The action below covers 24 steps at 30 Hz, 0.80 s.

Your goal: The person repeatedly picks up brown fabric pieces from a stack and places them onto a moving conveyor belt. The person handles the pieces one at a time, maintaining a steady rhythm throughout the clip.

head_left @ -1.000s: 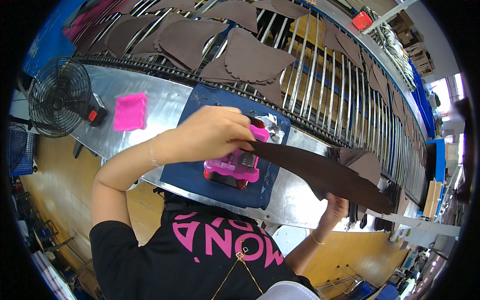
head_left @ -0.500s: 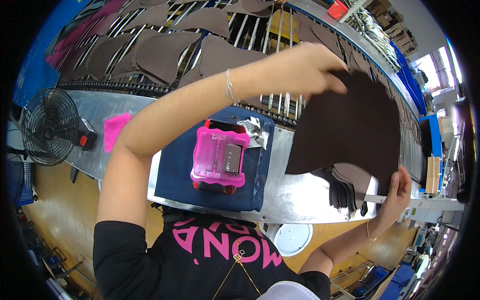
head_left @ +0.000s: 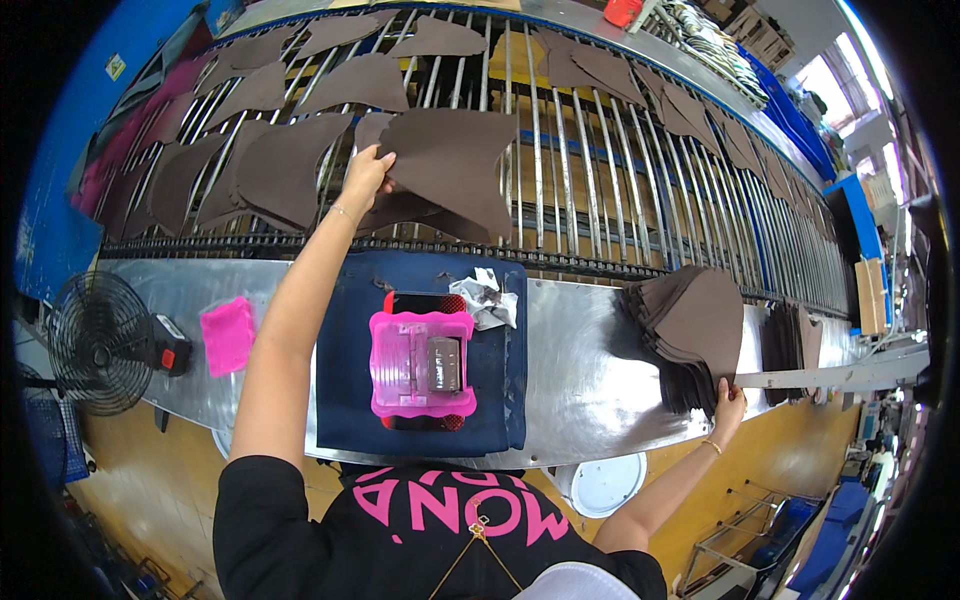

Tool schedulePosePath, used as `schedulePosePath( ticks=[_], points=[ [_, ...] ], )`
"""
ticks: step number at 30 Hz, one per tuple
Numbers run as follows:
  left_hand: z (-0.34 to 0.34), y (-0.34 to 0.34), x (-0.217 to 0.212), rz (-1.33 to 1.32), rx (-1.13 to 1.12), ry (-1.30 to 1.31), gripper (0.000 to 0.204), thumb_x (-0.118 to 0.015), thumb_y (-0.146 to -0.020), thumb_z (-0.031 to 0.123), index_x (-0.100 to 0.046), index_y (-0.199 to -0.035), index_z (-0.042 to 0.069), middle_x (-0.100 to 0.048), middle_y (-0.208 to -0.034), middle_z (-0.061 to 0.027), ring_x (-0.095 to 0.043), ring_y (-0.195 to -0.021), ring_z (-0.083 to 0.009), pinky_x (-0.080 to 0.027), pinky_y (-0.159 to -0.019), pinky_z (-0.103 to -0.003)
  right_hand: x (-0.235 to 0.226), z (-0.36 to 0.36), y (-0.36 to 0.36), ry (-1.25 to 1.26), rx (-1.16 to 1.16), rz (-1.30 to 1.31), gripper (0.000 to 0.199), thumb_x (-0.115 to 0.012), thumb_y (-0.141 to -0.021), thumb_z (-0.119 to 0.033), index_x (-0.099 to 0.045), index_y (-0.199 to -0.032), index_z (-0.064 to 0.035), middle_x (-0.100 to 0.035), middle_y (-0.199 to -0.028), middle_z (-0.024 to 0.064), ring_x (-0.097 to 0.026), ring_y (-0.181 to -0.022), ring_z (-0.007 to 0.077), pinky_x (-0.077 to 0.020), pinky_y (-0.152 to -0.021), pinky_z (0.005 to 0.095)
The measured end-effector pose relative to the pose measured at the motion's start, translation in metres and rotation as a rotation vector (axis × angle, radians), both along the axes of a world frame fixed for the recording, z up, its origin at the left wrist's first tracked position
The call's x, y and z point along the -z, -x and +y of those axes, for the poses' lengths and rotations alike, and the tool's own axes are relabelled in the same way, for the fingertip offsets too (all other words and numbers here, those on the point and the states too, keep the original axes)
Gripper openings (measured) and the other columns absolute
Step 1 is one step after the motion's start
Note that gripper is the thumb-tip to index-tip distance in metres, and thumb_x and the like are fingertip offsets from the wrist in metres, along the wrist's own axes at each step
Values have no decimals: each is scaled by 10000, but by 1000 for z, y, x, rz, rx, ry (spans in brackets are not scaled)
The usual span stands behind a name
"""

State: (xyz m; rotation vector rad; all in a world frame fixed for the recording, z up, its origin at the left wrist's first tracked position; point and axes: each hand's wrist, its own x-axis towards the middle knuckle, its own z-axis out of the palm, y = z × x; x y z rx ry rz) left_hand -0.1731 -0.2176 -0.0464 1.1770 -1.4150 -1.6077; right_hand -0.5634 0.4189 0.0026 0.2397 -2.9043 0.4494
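A long conveyor of metal rods carries the flat dark-brown cut leather piece, lying just right of the left hand, whose fingers pinch its left edge. The right hand grips the fanned stack of brown pieces from below; its fingertips are hidden.

brown leather piece | pink tray | navy mat | black fan

Lighting: bright, even; daylight from windows at far right, overexposed. Glare: soft sheen on the metal bench. Shadows: faint. Distortion: strong fisheye bending, black vignette at rim. Focus: sharp centre, softer edges.
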Motion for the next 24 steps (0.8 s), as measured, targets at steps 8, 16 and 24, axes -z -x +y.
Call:
schedulePosePath(
  ticks=[8,16,24],
  points=[
    [-12,-8,18,-403,-29,187,373,-631,-850,207,-536,-1152,9,-625,-862,-132,-622,-689,-204,-501,-572,-318,-4,15,31,71,-22,-152,574,-763,-730,-385,-602,-1011,89,-621,-890,207,-586,-805,302,-467,-781,381],
    [34,-24,-49,-450,106,556,515,-685,-785,262,-524,-1218,33,-588,-877,-110,-578,-838,-231,-456,-769,-340,-61,-30,-3,-156,-45,-111,425,-616,-863,-293,-569,-1140,26,-641,-850,248,-656,-673,305,-509,-589,379],
    [145,-10,-142,-48,550,403,550,-693,-829,218,-467,-1298,42,-492,-1100,-118,-605,-736,-146,-550,-569,-254,-202,-137,-151,342,-424,65,357,-466,-974,-222,-499,-1202,51,-627,-765,160,-596,-469,173,-453,-431,273]
  ],
)
